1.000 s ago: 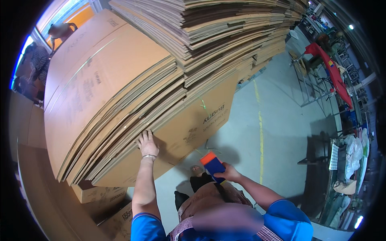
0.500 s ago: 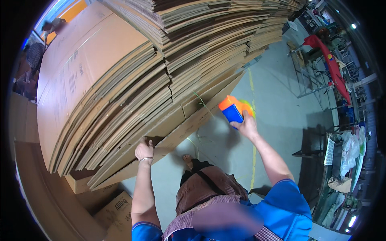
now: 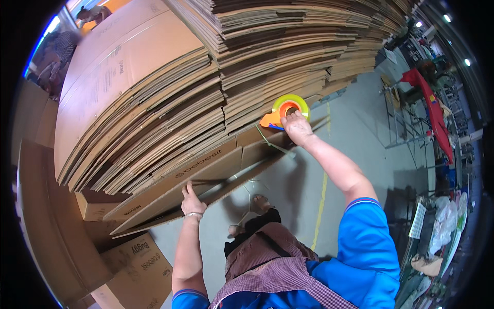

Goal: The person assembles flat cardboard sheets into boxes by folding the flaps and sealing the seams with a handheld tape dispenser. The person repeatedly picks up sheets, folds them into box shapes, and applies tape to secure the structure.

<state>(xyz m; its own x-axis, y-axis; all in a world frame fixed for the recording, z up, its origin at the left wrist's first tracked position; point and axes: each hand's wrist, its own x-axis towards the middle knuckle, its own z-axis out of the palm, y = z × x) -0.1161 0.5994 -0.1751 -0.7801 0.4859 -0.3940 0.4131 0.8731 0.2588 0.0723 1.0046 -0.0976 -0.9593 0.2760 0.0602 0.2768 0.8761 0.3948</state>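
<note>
My left hand [image 3: 193,201] grips the upper edge of a flattened cardboard box [image 3: 216,167] that leans in front of a tall stack. Its fingertips lie over the board, and a bracelet circles the wrist. The box's panels are spread a little apart. In my right hand [image 3: 297,127] is an orange and blue tape dispenser [image 3: 269,120] with a yellow-green roll, held over the box's far end. A pale green strap [image 3: 266,138] hangs across the box's edge below the dispenser.
Tall stacks of flattened boxes [image 3: 170,113] fill the far side. A printed carton [image 3: 139,268] stands at lower left, beside larger cardboard [image 3: 51,216]. Racks with a red cloth [image 3: 432,113] and plastic bags [image 3: 445,219] line the right. Another person [image 3: 95,15] is at upper left.
The tape dispenser has moved up and left over the box, turning so its roll shows. The box's panels have spread and tilted, baring a printed face. My left hand has shifted slightly down.
</note>
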